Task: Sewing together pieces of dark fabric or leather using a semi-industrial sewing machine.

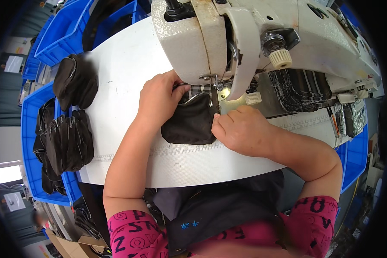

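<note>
Pouch: a dark pouch (188,127) lies flat on the white surface at the front of the sewing machine, its upper right part close to the presser-foot area; the needle tip cannot be made out.
Zipper: a metal-toothed zipper (192,99) curves across the upper part, with a light-and-dark checked patch showing beside it.
Left hand: the left hand (160,96) grips the upper left corner, thumb laid over the zipper side.
Right hand: the right hand (241,130) is curled nearly into a fist, thumb and forefinger closed on the pouch's right edge.
Machine: the off-white sewing machine (198,43) reaches over the work from the upper right, with a shiny metal plate (262,104) beneath.
Under the arm: a stack of dark pieces (297,92) trailing pale threads.
Surface: the white surface (120,86) has a printed ruler strip (294,124) running across near its front edge.
Left side: a rounded dark bundle (75,81) sits above a cluster of dark pouches (71,142), both at a blue crate (28,124).
Right side: a clear plastic packet (355,118) above a blue bin (355,159).
Person: dark apron (228,215), pink lettered sleeves (131,234).
</note>
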`<state>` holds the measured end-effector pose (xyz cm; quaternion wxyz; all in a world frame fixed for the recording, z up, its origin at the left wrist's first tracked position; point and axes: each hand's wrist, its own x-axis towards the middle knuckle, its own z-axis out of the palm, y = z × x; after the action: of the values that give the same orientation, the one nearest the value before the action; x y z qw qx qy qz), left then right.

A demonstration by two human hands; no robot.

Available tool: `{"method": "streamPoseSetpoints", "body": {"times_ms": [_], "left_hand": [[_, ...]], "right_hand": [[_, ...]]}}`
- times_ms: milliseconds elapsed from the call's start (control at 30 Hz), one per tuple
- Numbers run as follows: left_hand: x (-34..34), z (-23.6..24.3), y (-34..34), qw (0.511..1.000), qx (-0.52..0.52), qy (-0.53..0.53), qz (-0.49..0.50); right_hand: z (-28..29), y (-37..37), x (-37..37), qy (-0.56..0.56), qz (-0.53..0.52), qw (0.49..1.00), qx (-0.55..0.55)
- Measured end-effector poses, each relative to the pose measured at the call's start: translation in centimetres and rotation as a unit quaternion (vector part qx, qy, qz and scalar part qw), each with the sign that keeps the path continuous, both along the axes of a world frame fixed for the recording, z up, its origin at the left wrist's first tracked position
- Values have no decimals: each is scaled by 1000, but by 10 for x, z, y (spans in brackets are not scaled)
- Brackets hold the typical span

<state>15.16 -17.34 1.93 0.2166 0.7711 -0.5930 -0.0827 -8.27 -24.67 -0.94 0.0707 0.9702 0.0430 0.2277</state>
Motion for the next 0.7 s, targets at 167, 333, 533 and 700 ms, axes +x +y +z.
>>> {"method": "streamPoseSetpoints", "body": {"times_ms": [167, 333, 533, 700], "left_hand": [[5, -7, -1, 1000, -15, -8, -5], [4, -4, -2, 998, -45, -10, -31], [1, -3, -2, 1000, -14, -6, -14], [6, -9, 1, 999, 5, 42, 0]], "right_hand": [[9, 4, 0, -5, -9, 1000, 29], [9, 13, -5, 12, -53, 998, -8], [13, 10, -11, 48, -61, 997, -21], [19, 12, -12, 89, -75, 993, -4]]}}
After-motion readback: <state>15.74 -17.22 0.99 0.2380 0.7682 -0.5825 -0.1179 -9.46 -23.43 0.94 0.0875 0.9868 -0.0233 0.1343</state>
